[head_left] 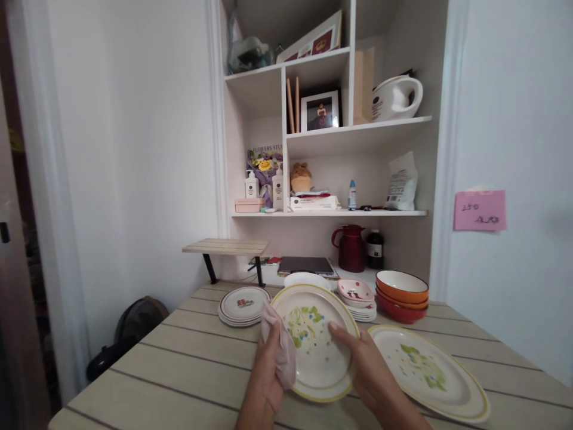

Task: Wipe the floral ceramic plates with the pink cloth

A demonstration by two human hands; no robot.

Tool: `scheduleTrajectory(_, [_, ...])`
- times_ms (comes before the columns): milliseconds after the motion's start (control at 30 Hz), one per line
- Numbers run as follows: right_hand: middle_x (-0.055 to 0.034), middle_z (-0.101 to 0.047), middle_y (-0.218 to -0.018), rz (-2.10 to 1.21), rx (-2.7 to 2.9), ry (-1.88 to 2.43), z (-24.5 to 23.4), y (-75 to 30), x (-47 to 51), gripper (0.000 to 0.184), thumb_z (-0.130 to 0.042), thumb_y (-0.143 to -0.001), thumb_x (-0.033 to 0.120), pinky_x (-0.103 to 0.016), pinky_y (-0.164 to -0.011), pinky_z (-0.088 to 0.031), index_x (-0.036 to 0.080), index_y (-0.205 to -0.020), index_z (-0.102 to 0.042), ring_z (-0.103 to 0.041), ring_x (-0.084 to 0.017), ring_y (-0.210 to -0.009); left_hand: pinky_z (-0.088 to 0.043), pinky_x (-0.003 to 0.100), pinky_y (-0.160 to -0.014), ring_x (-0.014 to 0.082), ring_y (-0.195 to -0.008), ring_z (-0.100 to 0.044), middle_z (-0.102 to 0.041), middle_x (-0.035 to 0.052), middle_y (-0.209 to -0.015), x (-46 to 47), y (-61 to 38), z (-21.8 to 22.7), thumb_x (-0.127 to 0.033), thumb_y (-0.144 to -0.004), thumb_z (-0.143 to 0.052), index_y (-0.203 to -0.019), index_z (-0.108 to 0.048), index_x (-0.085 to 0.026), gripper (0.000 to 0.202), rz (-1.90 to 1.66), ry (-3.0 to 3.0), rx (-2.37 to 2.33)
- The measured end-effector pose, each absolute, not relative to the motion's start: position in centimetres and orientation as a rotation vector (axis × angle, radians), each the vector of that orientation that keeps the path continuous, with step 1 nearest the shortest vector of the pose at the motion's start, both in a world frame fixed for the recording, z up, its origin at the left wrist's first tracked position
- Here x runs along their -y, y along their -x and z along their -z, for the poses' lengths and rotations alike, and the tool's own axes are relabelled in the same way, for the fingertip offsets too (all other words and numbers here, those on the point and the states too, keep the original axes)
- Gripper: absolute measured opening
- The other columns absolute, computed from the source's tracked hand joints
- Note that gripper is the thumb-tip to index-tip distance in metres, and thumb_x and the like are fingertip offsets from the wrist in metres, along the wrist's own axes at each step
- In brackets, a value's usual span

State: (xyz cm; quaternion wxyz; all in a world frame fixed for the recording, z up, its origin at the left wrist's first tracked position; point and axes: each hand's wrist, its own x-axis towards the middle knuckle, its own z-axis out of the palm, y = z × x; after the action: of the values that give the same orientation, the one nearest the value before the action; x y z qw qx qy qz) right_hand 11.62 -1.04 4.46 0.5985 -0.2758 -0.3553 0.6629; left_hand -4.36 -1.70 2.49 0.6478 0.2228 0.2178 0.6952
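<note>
A round white plate [313, 364] with a yellow rim and a green leaf pattern is held up above the table, its face tilted toward me. My right hand [364, 361] grips its right edge, thumb on the face and fingers behind. My left hand [268, 364] is closed around a pale pink cloth [283, 352], which is bunched against the plate's left edge. The fingers of that hand are mostly hidden by the cloth. To the right of my right hand, a larger oval plate [425, 364] with the same leaf pattern lies on the table.
On the slatted table [179, 364] stand a stack of small plates [244, 303], small dishes [356, 291] on more plates, and nested orange and red bowls [401, 292]. Behind are a small wooden riser [226, 246], a red jug [350, 248], a dark bottle [375, 248] and shelves [331, 214].
</note>
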Motion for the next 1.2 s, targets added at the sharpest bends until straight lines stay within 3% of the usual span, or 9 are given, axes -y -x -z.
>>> scheduleTrajectory(133, [-0.0155,-0.076,-0.089,-1.49,0.823,0.657,-4.3,-11.1,1.4,0.065,-0.077,-0.068,0.034,-0.043,-0.074,-0.056,0.009,-0.124,-0.057,-0.072,-0.031,-0.08,-0.049,0.044,-0.096,0.0285,-0.108,-0.065,-0.068,0.013,-0.121,1.7,4.3,-2.0,-0.028,-0.071,-0.076,-0.134,-0.048,-0.025,0.069,-1.57,-0.523,-0.529])
scheduleTrajectory(367, [-0.0091,-0.077,-0.089,-1.332,0.669,0.617,-4.6,-10.4,1.7,0.086,-0.082,-0.06,0.033,-0.042,-0.073,-0.057,0.02,-0.137,-0.046,-0.072,-0.029,-0.077,-0.048,0.046,-0.097,0.0298,-0.112,-0.062,-0.068,0.0145,-0.119,2.0,3.2,-1.7,-0.026,-0.077,-0.07,-0.13,-0.053,-0.019,0.056,-1.53,-0.469,-0.472])
scheduleTrajectory(500, [-0.0079,-0.076,-0.096,-1.288,0.629,0.581,-4.8,-9.7,2.2,0.082,-0.08,-0.064,0.033,-0.04,-0.076,-0.057,0.023,-0.137,-0.046,-0.071,-0.027,-0.082,-0.046,0.045,-0.101,0.029,-0.116,-0.059,-0.069,0.0146,-0.117,2.7,2.4,-1.9,-0.026,-0.081,-0.065,-0.125,-0.057,-0.014,0.046,-1.487,-0.415,-0.393])
scheduleTrajectory(700, [-0.0038,-0.075,-0.101,-1.216,0.534,0.549,-4.6,-8.3,3.0,0.08,-0.077,-0.068,0.034,-0.037,-0.08,-0.057,0.03,-0.14,-0.042,-0.071,-0.023,-0.084,-0.045,0.041,-0.103,0.0276,-0.117,-0.059,-0.069,0.0115,-0.119,3.4,1.1,-2.2,-0.023,-0.081,-0.065,-0.121,-0.061,-0.016,0.041,-1.484,-0.36,-0.348])
scheduleTrajectory(833, [-0.0034,-0.075,-0.101,-1.281,0.513,0.534,-4.4,-7.8,3.0,0.079,-0.076,-0.07,0.033,-0.038,-0.082,-0.057,0.03,-0.141,-0.039,-0.071,-0.023,-0.087,-0.046,0.04,-0.102,0.0277,-0.117,-0.059,-0.068,0.011,-0.121,3.2,0.9,-2.2,-0.021,-0.079,-0.067,-0.122,-0.06,-0.017,0.044,-1.524,-0.356,-0.397])
scheduleTrajectory(1000, [-0.0131,-0.074,-0.103,-1.514,0.665,0.53,-4.8,-8.9,2.2,0.078,-0.078,-0.067,0.03,-0.043,-0.082,-0.055,0.015,-0.137,-0.045,-0.071,-0.029,-0.089,-0.048,0.04,-0.099,0.0286,-0.113,-0.062,-0.071,0.0129,-0.114,3.0,2.3,-2.7,-0.018,-0.074,-0.072,-0.124,-0.057,-0.016,0.053,-1.66,-0.424,-0.511])
scheduleTrajectory(1200, [-0.0089,-0.074,-0.105,-1.63,0.738,0.509,-5.1,-12.0,0.9,0.079,-0.074,-0.07,0.021,-0.044,-0.085,-0.054,0.024,-0.141,-0.039,-0.071,-0.028,-0.09,-0.053,0.043,-0.09,0.0318,-0.099,-0.068,-0.073,0.0144,-0.106,3.4,3.7,-3.3,-0.022,-0.064,-0.081,-0.117,-0.061,-0.014,0.057,-1.716,-0.649,-0.683])
